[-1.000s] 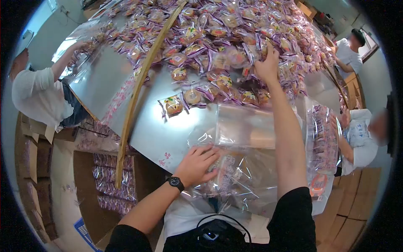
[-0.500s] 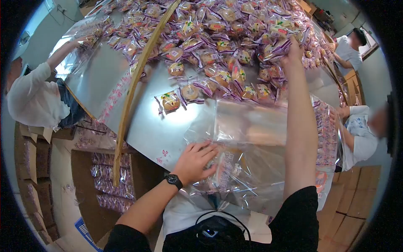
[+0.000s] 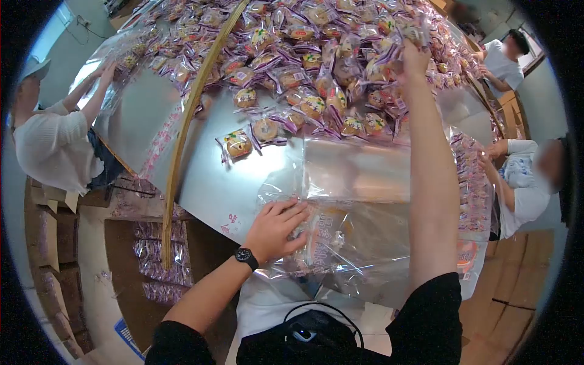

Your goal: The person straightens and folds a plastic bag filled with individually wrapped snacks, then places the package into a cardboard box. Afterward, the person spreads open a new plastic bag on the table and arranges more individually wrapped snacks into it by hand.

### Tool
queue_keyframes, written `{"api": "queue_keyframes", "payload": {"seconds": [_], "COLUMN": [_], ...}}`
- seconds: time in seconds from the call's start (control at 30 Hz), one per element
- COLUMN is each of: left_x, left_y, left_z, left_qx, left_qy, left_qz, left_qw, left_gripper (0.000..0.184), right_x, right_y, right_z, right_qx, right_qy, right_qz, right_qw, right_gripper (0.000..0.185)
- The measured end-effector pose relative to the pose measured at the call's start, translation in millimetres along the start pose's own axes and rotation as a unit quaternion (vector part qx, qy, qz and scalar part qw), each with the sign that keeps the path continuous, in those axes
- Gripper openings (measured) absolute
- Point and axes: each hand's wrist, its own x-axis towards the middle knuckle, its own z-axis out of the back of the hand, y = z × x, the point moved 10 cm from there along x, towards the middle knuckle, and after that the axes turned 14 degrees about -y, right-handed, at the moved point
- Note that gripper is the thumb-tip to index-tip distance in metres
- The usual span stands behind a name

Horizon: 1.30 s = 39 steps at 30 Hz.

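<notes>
My left hand [image 3: 280, 234], with a black watch at the wrist, lies with its fingers stretched over a clear plastic bag [image 3: 359, 237] at the near table edge. The bag has faint printed lettering and is spread flat. My right hand [image 3: 416, 64] reaches far forward into a heap of individually wrapped pastries [image 3: 313, 106], its fingers closed around wrapped pastries [image 3: 383, 68] at the near right of the heap. How many it grips is unclear. One wrapped pastry [image 3: 237, 145] lies apart, left of the bag.
A long wooden strip [image 3: 185, 131] crosses the metal table [image 3: 210, 185] at left. Beneath it, a cardboard box [image 3: 125, 261] holds rows of packets. Co-workers stand at left [image 3: 52, 143] and right [image 3: 523, 176]. Packed pastries [image 3: 471, 188] lie at the right.
My right hand has moved slightly left and further into the heap. My left hand remains on the bag. The left co-worker now has both arms over the table.
</notes>
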Motion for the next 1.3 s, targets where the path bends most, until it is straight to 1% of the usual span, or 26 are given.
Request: {"api": "queue_keyframes", "payload": {"seconds": [0.03, 0.1, 0.17, 0.27, 0.3, 0.37, 0.43, 0.47, 0.53, 0.6, 0.7, 0.73, 0.8, 0.83, 0.87, 0.9, 0.97, 1.07, 1.13, 1.17, 1.2, 1.23, 1.27, 1.3], "left_x": [1, 2, 3, 2, 3, 2, 1, 0, -1, -1, -6, -6, -6, -7, -10, -10, -1, 17, 36, 44, 53, 61, 66, 71], "left_y": [0, -1, -1, 1, 0, -1, 0, 0, -1, -4, -12, -16, -30, -38, -45, -52, -80, -120, -131, -138, -144, -145, -145, -143], "left_z": [1, 0, 0, -1, -1, 0, 3, 2, 3, 5, 5, 6, 15, 17, 21, 22, 39, 59, 44, 38, 30, 21, 11, -2], "left_qx": [0.002, -0.001, -0.007, -0.008, -0.005, -0.003, -0.002, -0.005, -0.007, 0.001, -0.001, 0.0, -0.006, -0.011, -0.014, 0.004, 0.04, 0.133, 0.173, 0.2, 0.206, 0.199, 0.19, 0.191], "left_qy": [0.0, 0.0, 0.001, 0.0, -0.003, -0.009, -0.015, -0.013, -0.026, -0.033, -0.048, -0.05, -0.061, -0.065, -0.065, -0.049, -0.081, -0.155, -0.092, -0.078, -0.051, -0.035, -0.019, 0.02], "left_qz": [-0.001, 0.003, 0.009, 0.013, 0.01, 0.007, 0.009, 0.008, 0.001, -0.013, -0.053, -0.066, -0.123, -0.152, -0.175, -0.215, -0.292, -0.396, -0.46, -0.499, -0.521, -0.539, -0.557, -0.557], "left_qw": [1.0, 1.0, 1.0, 1.0, 1.0, 1.0, 1.0, 1.0, 1.0, 0.999, 0.997, 0.997, 0.991, 0.986, 0.982, 0.975, 0.952, 0.895, 0.866, 0.84, 0.827, 0.818, 0.808, 0.808], "left_gripper": [0.044, 0.043, 0.042, 0.041, 0.041, 0.041, 0.041, 0.041, 0.042, 0.044, 0.044, 0.043, 0.045, 0.045, 0.046, 0.05, 0.051, 0.051, 0.06, 0.065, 0.064, 0.063, 0.062, 0.059], "right_x": [3, -8, -16, -63, -74, -100, -138, -160, -183, -227, -257, -269, -291, -291, -298, -309, -331, -355, -364, -367, -371, -380, -385, -390], "right_y": [-6, 10, 49, 105, 112, 114, 98, 90, 71, 89, 84, 89, 92, 99, 101, 105, 113, 108, 118, 104, 91, 90, 83, 79], "right_z": [-6, -18, -15, 11, 24, 59, 103, 128, 209, 249, 328, 347, 374, 399, 410, 415, 421, 430, 425, 424, 422, 416, 417, 417], "right_qx": [0.071, 0.171, 0.178, 0.141, 0.129, 0.144, 0.15, 0.133, 0.053, 0.02, 0.032, 0.047, 0.081, 0.054, 0.059, 0.065, 0.079, 0.111, 0.08, 0.151, 0.219, 0.279, 0.258, 0.236], "right_qy": [0.01, 0.088, 0.088, 0.111, 0.122, 0.154, 0.183, 0.189, 0.088, 0.052, -0.008, -0.032, -0.069, -0.129, -0.124, -0.119, -0.107, -0.145, -0.077, -0.075, -0.072, -0.038, -0.031, -0.025], "right_qz": [-0.082, -0.159, -0.151, -0.127, -0.137, -0.179, -0.244, -0.275, -0.294, -0.319, -0.349, -0.358, -0.373, -0.303, -0.308, -0.317, -0.325, -0.333, -0.225, -0.283, -0.34, -0.351, -0.352, -0.352], "right_qw": [0.994, 0.968, 0.968, 0.976, 0.975, 0.961, 0.94, 0.933, 0.95, 0.946, 0.936, 0.932, 0.922, 0.943, 0.941, 0.939, 0.936, 0.925, 0.968, 0.944, 0.912, 0.893, 0.899, 0.905], "right_gripper": [0.075, 0.049, 0.028, 0.025, 0.025, 0.025, 0.024, 0.023, 0.021, 0.02, 0.029, 0.028, 0.027, 0.028, 0.026, 0.025, 0.025, 0.029, 0.046, 0.051, 0.057, 0.065, 0.065, 0.065]}}
